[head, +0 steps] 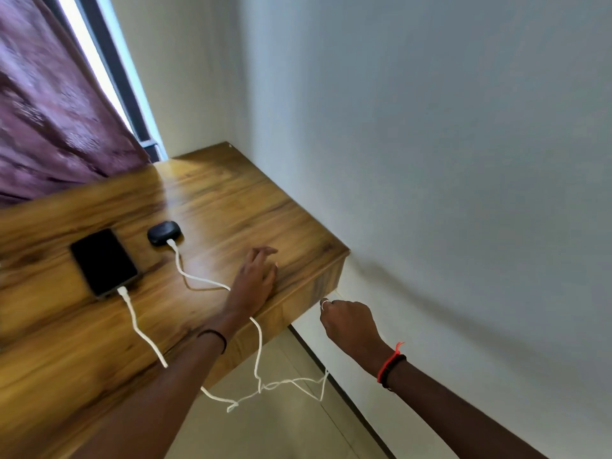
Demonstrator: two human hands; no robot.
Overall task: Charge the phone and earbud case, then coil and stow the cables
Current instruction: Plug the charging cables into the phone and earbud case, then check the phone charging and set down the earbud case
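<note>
A black phone [104, 261] lies face up on the wooden table [215, 200], with a white cable [139, 329] plugged into its near end. A black earbud case [164, 232] sits just right of it, a second white cable [195, 276] plugged into it. Both cables run off the table's near right edge and hang tangled [275, 385] above the floor. My left hand [255, 279] rests flat on the table near its right corner, fingers straight. My right hand [347, 323] is below the corner by the wall, fingers curled; what it holds is hidden.
A white wall [430, 160] runs along the table's right side. A purple curtain [49, 120] hangs at the far left beside a bright window. Beige floor tiles [281, 432] show below the table edge.
</note>
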